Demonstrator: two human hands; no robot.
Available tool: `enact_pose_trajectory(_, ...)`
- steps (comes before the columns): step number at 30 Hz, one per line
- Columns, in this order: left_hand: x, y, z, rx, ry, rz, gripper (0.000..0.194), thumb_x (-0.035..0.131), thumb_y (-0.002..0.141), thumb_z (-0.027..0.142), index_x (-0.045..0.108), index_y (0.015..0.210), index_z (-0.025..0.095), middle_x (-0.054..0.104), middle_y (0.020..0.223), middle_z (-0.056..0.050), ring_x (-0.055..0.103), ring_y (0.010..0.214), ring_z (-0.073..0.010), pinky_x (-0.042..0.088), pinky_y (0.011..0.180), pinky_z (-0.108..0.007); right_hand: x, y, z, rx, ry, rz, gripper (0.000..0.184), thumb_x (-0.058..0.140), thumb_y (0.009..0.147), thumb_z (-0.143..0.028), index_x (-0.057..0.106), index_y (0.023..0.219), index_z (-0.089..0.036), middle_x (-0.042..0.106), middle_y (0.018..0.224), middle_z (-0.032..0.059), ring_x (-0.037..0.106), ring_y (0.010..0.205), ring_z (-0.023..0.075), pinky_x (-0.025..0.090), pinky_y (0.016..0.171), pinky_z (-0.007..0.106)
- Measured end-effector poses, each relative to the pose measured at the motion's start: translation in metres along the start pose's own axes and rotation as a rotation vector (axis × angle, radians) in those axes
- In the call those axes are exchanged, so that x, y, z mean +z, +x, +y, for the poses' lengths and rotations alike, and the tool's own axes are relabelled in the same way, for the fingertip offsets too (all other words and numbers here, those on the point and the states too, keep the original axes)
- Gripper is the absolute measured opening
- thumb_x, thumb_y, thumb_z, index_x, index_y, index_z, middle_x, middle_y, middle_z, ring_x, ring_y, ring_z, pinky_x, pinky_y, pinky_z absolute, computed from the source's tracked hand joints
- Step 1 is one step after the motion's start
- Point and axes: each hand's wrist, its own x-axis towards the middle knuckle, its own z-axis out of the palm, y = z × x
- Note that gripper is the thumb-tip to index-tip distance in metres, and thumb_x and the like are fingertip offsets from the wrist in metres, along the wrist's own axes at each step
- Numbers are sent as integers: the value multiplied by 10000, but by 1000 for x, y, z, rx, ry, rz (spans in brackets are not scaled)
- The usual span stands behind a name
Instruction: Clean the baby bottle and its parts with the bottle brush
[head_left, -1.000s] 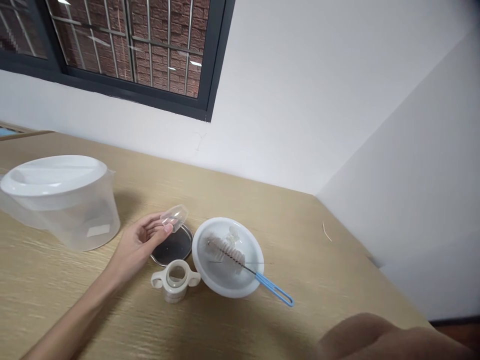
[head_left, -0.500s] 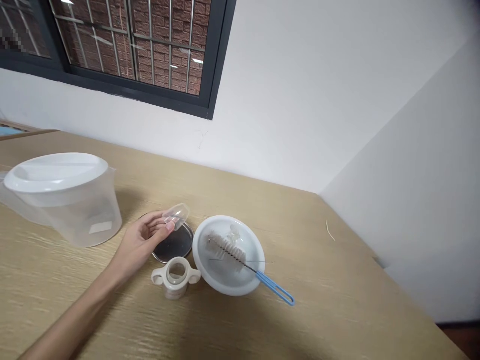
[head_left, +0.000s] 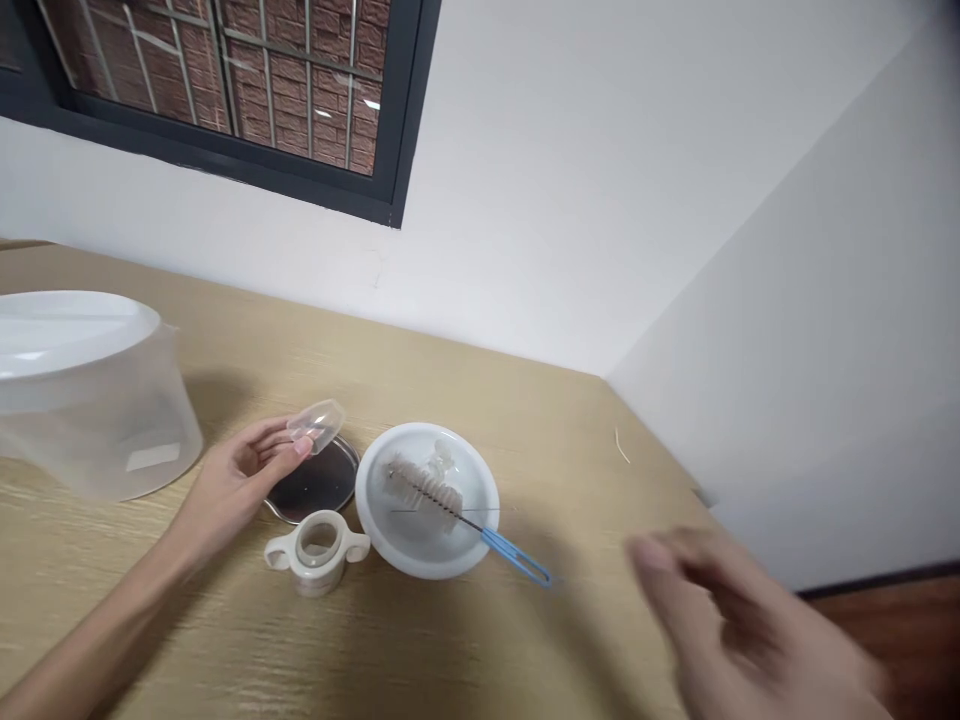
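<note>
My left hand point(head_left: 232, 478) pinches a small clear plastic cap point(head_left: 316, 427) between thumb and fingers, above a dark round tray with a metal rim point(head_left: 319, 482). Just below it on the table stands a small baby bottle with a cream two-handled collar point(head_left: 319, 560), open at the top. Beside them is a white bowl point(head_left: 427, 570), with a bottle brush point(head_left: 517, 556) resting across it, its bristles inside and its blue loop handle over the rim. A translucent soft piece point(head_left: 441, 460) lies in the bowl. My right hand point(head_left: 757, 640), smeared by motion, is in the air at lower right, its fingers curled.
A large translucent pitcher with a white lid point(head_left: 90, 400) stands at the left on the wooden table point(head_left: 450, 650). A thin pale strand point(head_left: 622, 446) lies right of the bowl. The white wall and a barred window point(head_left: 225, 80) rise behind.
My right hand has come into view at the lower right. My left hand still holds the clear cap. The whole scene has shifted left as the camera turned right.
</note>
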Motion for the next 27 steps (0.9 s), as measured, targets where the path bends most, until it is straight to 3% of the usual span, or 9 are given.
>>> enact_pose_trajectory(1, 0, 0, -1, -3, 3, 6, 608, 858, 718, 566, 712, 1204, 232, 806, 1071, -82, 732, 1060, -295, 585, 990, -422, 7, 7, -1, -4, -5, -119, 430, 521, 963, -624, 635, 825, -233, 664, 794, 33, 642, 746, 197, 530, 676, 305)
enact_pose_trajectory(3, 0, 1, -3, -3, -1, 9, 653, 874, 705, 544, 682, 1249, 240, 800, 1042, -69, 732, 1009, -271, 608, 918, -380, 24, 18, 1, 40, -8, -335, 479, 485, 941, -679, 652, 893, -233, 712, 899, 67, 671, 863, 250, 504, 659, 314)
enact_pose_trajectory(6, 0, 2, -7, 32, -11, 2, 653, 895, 697, 496, 660, 1251, 243, 779, 1029, -53, 721, 912, -216, 613, 822, -312, 50, 23, 9, 125, 48, -671, 543, 399, 968, -701, 643, 882, -224, 707, 830, 51, 653, 763, 220, 467, 654, 304)
enact_pose_trajectory(9, 0, 3, -11, 65, -1, -4, 585, 906, 687, 460, 668, 1167, 225, 760, 1063, -59, 708, 851, -184, 607, 782, -294, 69, 20, 14, 137, 125, -817, 589, 346, 984, -709, 592, 789, -210, 643, 731, 26, 584, 694, 189, 427, 640, 289)
enact_pose_trajectory(14, 2, 1, -12, 85, -1, -43, 580, 908, 681, 422, 656, 1156, 205, 767, 947, -57, 722, 830, -207, 608, 783, -337, 83, 19, 15, 93, 252, -842, 615, 357, 964, -732, 513, 692, -203, 497, 651, -9, 433, 636, 151, 367, 597, 270)
enact_pose_trajectory(18, 4, -1, -9, 99, -31, -33, 565, 905, 672, 398, 660, 1136, 189, 770, 1009, -78, 741, 891, -237, 608, 815, -376, 82, 13, 19, 135, 392, -803, 631, 393, 918, -786, 433, 647, -218, 390, 608, -29, 371, 614, 141, 375, 577, 259)
enact_pose_trajectory(22, 7, 0, -7, 86, -92, -46, 566, 890, 683, 385, 667, 1153, 165, 746, 1158, -131, 736, 991, -261, 608, 847, -404, 72, 6, 22, 214, 475, -630, 628, 460, 900, -772, 382, 604, -223, 299, 596, -43, 302, 562, 122, 312, 515, 247)
enact_pose_trajectory(27, 7, 1, -16, 113, -109, -71, 620, 872, 712, 356, 657, 1260, 161, 728, 1183, -141, 705, 1091, -270, 599, 929, -437, 67, 14, 6, 183, 477, -407, 567, 620, 840, -720, 491, 619, -214, 308, 567, -52, 294, 531, 114, 289, 479, 239)
